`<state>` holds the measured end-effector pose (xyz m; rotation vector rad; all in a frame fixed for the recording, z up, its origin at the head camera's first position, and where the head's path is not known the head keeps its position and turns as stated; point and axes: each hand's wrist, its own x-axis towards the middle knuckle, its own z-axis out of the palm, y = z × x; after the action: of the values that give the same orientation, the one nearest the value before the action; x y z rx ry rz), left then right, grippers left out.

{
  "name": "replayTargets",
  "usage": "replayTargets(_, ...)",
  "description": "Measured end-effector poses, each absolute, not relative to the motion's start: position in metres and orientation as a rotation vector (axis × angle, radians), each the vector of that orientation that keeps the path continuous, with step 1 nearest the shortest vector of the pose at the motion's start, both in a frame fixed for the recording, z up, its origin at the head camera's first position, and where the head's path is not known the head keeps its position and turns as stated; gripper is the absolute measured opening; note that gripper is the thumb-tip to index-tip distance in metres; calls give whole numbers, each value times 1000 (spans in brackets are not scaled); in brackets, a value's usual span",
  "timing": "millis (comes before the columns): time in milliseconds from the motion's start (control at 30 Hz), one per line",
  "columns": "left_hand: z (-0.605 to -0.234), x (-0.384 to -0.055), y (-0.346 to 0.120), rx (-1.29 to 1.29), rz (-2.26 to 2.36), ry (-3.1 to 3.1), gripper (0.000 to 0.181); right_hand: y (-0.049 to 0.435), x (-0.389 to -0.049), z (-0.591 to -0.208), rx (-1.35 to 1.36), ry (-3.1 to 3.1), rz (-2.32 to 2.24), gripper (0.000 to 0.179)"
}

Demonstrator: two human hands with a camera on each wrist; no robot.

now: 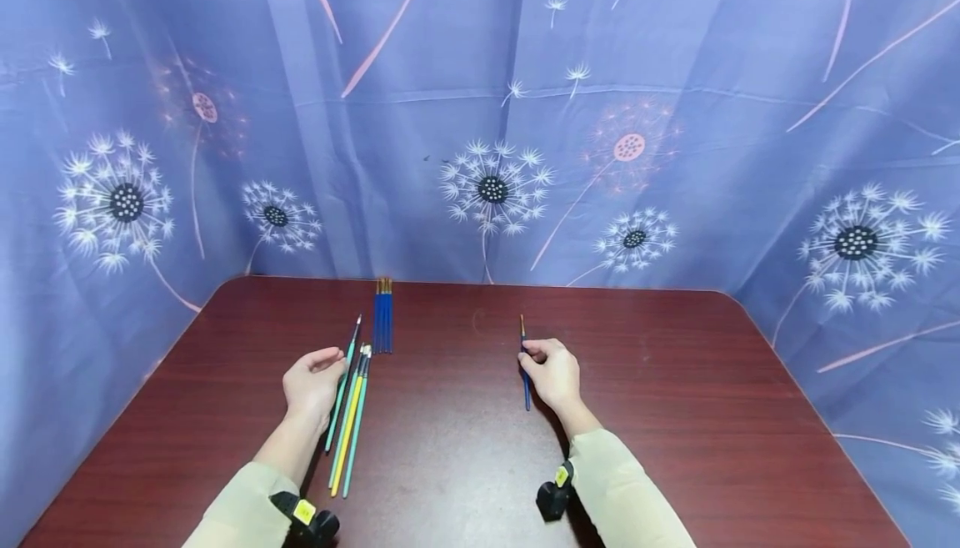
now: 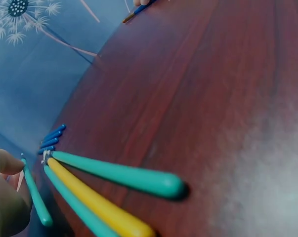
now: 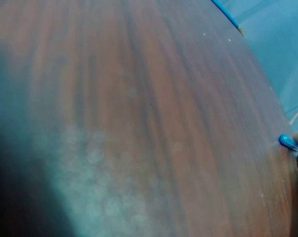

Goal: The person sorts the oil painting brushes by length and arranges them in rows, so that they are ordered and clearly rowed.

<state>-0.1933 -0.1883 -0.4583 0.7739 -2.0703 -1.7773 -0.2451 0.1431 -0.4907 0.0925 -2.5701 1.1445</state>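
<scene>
My left hand point(image 1: 311, 388) pinches a thin green paintbrush point(image 1: 334, 423) between thumb and fingers, its bristle end pointing away from me; in the left wrist view the green handle point(image 2: 36, 195) hangs below the fingertips. Just right of that hand, a yellow paintbrush point(image 1: 347, 435) lies between two green paintbrushes point(image 1: 356, 438) on the table. My right hand point(image 1: 557, 374) pinches a blue paintbrush point(image 1: 527, 389) near its middle, bristles away from me. Only the blue handle's end point(image 3: 288, 142) and some fingertips show at the right wrist view's edge.
Several blue paintbrushes point(image 1: 383, 323) lie side by side near the far edge of the dark red wooden table point(image 1: 645, 414). A blue curtain with dandelion prints point(image 1: 420, 156) hangs around the table's back and sides.
</scene>
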Motion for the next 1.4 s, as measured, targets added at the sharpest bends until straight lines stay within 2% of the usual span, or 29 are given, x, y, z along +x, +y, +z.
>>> replayTargets(333,-463,-179,-192,762,-1522,-2274,27,143,-246,-492,93,-2576,1140,19)
replayTargets(867,-455,-170,-195,676,-1471,-2505,33,143,-244,-490,82,-2591,1143,21)
replayTargets(1067,-453,-174,-198,673,-1478,-2522,35,143,-245,-490,90,-2584,1149,21)
replayTargets(1400,-450,-193,-203,665,-1736,-2443,38,142,-246,-490,77,-2576,1149,20)
